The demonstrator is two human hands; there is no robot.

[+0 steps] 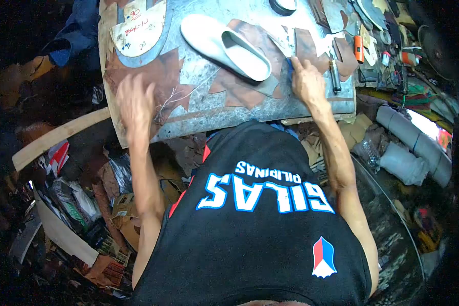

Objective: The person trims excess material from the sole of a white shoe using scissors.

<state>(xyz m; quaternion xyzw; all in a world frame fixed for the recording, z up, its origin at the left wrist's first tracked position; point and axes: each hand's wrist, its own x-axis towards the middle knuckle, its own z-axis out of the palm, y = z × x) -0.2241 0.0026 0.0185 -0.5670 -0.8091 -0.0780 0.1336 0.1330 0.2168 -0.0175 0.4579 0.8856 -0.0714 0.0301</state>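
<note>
My left hand point(135, 99), a little blurred, rests over a piece of brown leather point(163, 76) at the table's left edge, its fingers apart. My right hand point(309, 84) is at the right side of the metal-topped table point(199, 125), fingers bent downward beside brown leather strips point(305, 45). A small blue bit shows by its fingertips; what it belongs to is hidden. Between the hands lies a white clog-like shoe point(204, 38), toe to the upper left, on more brown leather scraps point(237, 92). Loose pale threads point(176, 97) lie close to my left hand.
A marked pattern piece point(137, 33) lies upper left. Right of my right hand are a dark pen-like tool point(335, 75) and an orange-handled object point(358, 49). Tools clutter the far right. A wooden strip point(61, 137) juts out left; wrapped rolls point(413, 137) stand lower right.
</note>
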